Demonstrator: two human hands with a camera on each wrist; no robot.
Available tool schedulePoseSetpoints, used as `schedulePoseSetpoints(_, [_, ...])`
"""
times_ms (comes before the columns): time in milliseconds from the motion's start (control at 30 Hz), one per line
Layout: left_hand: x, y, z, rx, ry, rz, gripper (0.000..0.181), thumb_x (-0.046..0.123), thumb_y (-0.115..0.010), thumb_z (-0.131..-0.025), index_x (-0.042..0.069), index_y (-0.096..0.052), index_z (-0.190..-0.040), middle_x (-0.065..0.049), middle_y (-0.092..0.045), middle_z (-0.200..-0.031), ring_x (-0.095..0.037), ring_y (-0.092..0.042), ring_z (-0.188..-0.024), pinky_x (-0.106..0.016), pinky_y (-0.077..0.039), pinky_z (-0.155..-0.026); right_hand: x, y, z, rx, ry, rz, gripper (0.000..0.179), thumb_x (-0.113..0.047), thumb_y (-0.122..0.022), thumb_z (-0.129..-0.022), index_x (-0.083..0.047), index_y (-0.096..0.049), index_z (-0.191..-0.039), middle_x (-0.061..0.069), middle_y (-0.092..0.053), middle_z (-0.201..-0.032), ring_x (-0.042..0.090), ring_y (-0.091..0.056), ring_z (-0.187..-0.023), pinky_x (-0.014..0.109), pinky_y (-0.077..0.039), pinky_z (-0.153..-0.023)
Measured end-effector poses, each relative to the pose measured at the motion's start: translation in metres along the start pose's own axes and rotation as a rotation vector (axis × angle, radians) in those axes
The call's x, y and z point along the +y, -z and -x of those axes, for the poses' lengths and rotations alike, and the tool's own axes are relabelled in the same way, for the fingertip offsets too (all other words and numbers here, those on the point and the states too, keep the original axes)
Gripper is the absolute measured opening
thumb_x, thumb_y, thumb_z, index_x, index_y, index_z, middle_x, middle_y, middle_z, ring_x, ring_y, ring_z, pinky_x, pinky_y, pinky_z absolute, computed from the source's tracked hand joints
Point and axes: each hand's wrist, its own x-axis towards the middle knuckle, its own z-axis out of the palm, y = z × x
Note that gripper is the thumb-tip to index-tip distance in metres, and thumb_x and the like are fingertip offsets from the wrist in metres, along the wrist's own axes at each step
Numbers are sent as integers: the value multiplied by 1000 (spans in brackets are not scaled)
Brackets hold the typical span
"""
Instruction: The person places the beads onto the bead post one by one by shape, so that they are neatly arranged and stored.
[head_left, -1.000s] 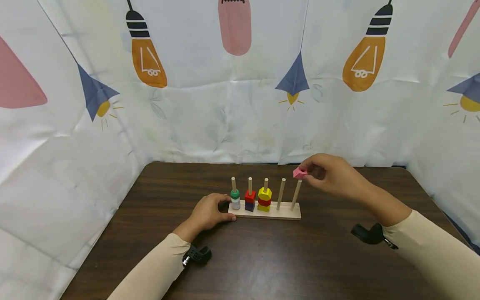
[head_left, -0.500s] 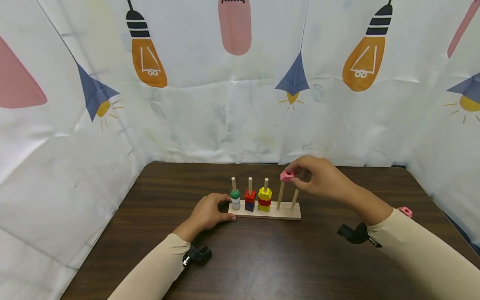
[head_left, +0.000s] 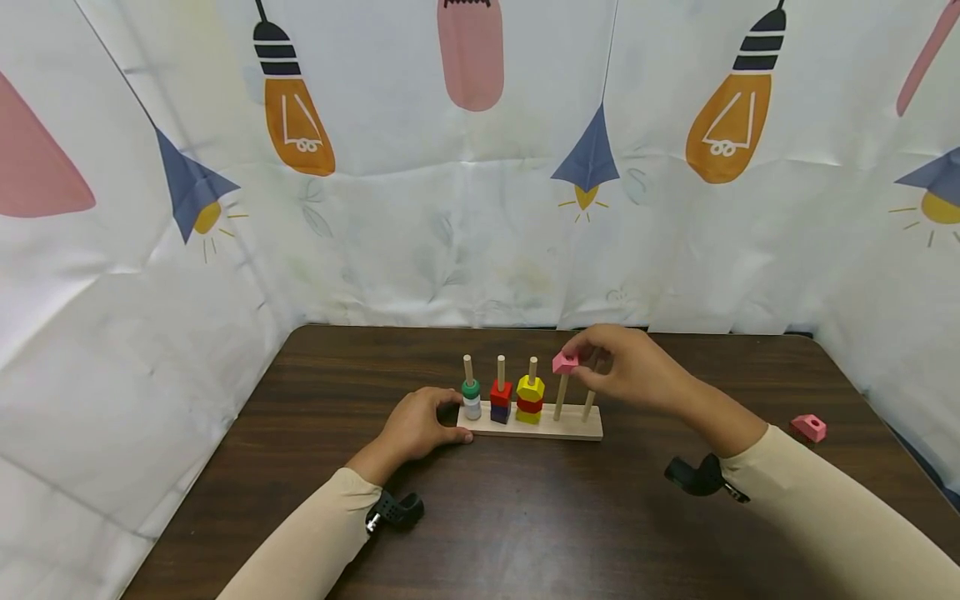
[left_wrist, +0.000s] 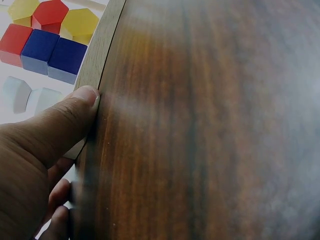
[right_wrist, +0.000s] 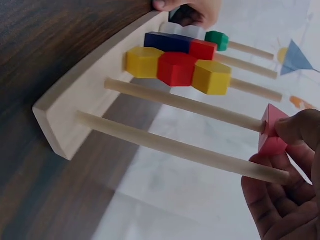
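Note:
My left hand (head_left: 418,422) grips the left end of a wooden peg stand (head_left: 558,429), its thumb (left_wrist: 85,100) along the front edge. Between thumb and fingers, my right hand (head_left: 626,367) pinches a pink block (head_left: 564,363) at the top of the fourth peg (head_left: 561,400). In the right wrist view that peg's tip meets the hole of the pink block (right_wrist: 272,145). Right-hand fingers lie around the bare fifth peg's (right_wrist: 185,148) tip. Green and white beads (head_left: 471,400), red and blue blocks (head_left: 501,393), and a yellow-red-yellow stack (head_left: 529,390) fill the first three pegs.
Another pink block (head_left: 809,428) lies on the dark wooden table (head_left: 525,517), right of the stand and near my right sleeve (head_left: 817,500). Behind the table hangs a white curtain (head_left: 450,233) printed with lamps.
My right hand has carried the pink block left, from above the fifth peg to the fourth, and slightly down. The other pink block has emerged from behind the right sleeve. My left hand stays put.

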Motion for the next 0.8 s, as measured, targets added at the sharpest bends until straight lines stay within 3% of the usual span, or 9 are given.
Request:
schedulePoseSetpoints(100, [-1, 0, 0, 1, -3, -1, 54, 43, -93, -74, 19, -76, -120, -7, -69, -128, -31, -61, -123, -51, -48, -102, 4, -5, 2, 5, -34, -5, 26, -7, -80, -88, -11, -72, -112, -8, -67, -96, 10, -62, -85, 40, -57, -76])
schedulePoseSetpoints(333, [-1, -1, -1, -4, -3, -1, 56, 43, -93, -74, 19, -75, -122, -7, -68, -130, -31, -60, -125, -51, -48, -103, 13, -14, 9, 35, -108, -27, 24, -10, -82, -88, -13, -72, -110, -8, -65, -92, 13, -60, -82, 33, -55, -71])
schedulePoseSetpoints(600, [-1, 0, 0, -2, 0, -1, 56, 42, -93, -74, 18, -75, -122, -7, -68, -131, -31, -60, -125, -51, -47, -103, 25, -31, 16, 56, -165, -110, 24, -9, -84, -85, -14, -70, -104, -5, -66, -92, 16, -60, -75, 30, -52, -62])
schedulePoseSetpoints(800, [-1, -1, 0, 0, -1, -2, 56, 42, -93, -74, 19, -76, -121, -6, -68, -129, -30, -61, -124, -50, -47, -103, 36, -46, 21, 50, -196, -159, 23, -11, -84, -86, -12, -71, -105, -7, -65, -87, 14, -61, -75, 31, -54, -64])
